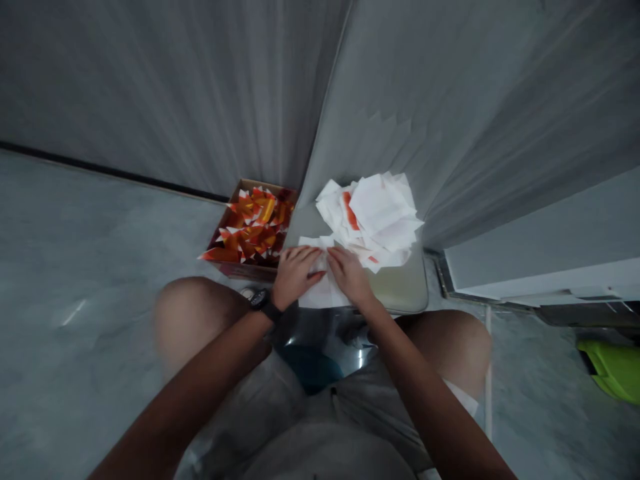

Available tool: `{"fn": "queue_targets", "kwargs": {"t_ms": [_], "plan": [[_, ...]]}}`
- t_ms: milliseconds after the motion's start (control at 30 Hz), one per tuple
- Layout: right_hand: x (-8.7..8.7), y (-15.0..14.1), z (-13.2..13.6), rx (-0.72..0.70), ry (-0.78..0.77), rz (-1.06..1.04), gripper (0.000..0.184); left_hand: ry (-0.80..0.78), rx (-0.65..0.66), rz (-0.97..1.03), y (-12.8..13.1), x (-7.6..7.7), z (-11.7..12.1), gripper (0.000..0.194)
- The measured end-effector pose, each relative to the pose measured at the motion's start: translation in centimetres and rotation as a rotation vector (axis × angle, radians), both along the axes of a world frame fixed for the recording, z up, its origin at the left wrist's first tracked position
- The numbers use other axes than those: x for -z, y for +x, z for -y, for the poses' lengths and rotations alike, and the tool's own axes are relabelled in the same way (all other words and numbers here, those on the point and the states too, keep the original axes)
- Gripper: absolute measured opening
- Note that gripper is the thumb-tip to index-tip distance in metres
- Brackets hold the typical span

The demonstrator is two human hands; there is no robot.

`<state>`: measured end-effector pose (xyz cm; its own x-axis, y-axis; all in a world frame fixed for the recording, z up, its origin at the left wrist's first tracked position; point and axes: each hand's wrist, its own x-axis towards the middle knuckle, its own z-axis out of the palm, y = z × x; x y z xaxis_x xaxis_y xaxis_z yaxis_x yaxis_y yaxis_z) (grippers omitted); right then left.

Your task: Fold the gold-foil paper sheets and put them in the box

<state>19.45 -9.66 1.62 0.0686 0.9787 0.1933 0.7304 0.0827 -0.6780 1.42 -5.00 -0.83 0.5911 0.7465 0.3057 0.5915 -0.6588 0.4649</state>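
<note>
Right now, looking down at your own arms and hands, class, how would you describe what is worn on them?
The left hand is ungloved, with a dark wristwatch on a black strap at the wrist. The right hand is ungloved too, with no band visible. No sleeve shows on either forearm.

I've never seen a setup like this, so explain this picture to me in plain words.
There is no machine here: a person works with two bare hands, and a camera worn on the head looks forward and down past the arms. The left hand, with a black wristwatch, and the right hand both rest their fingers on a flat white paper sheet; whether they pinch it is unclear. The sheet lies on a pale, smooth surface. Beyond the right hand sits a loose heap of white papers. To the left, a brown cardboard box holds orange-and-white pieces.
</note>
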Motion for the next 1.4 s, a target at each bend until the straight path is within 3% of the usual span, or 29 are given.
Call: {"fn": "queue_targets", "kwargs": {"t_ms": [133,300,467,600,733,867,1100,1400], "plan": [[1.1,-0.2,0.0,0.0,-0.032,-0.028,0.046,-0.044,-0.034,0.073,0.0,0.3,0.0,0.06],[2.8,0.0,-0.1,-0.014,0.019,0.126,0.037,-0.016,-0.05,0.038,0.3,-0.4,0.4,0.057],[3.7,-0.6,-0.9,0.172,0.054,0.136,0.057,0.029,-0.029,-0.068,0.2,-1.3,0.7,0.053],[3.1,-0.3,-2.5,0.224,-0.055,0.071,0.063,0.024,0.05,-0.096,0.1,-0.7,1.3,0.053],[1.7,0.3,-4.0,0.261,-0.178,-0.002,0.044,0.034,0.059,-0.124,0.0,0.1,1.4,0.069],[1.2,0.0,-4.1,0.227,-0.128,0.085,0.027,0.046,0.048,-0.13,0.0,0.0,1.0,0.062],[2.2,-0.7,-3.5,0.324,-0.068,0.095,0.034,0.069,0.021,-0.157,0.2,-0.3,0.9,0.062],[1.6,-1.3,-3.1,0.391,-0.083,0.097,0.037,0.083,0.026,-0.141,0.3,-0.6,1.1,0.056]]}}
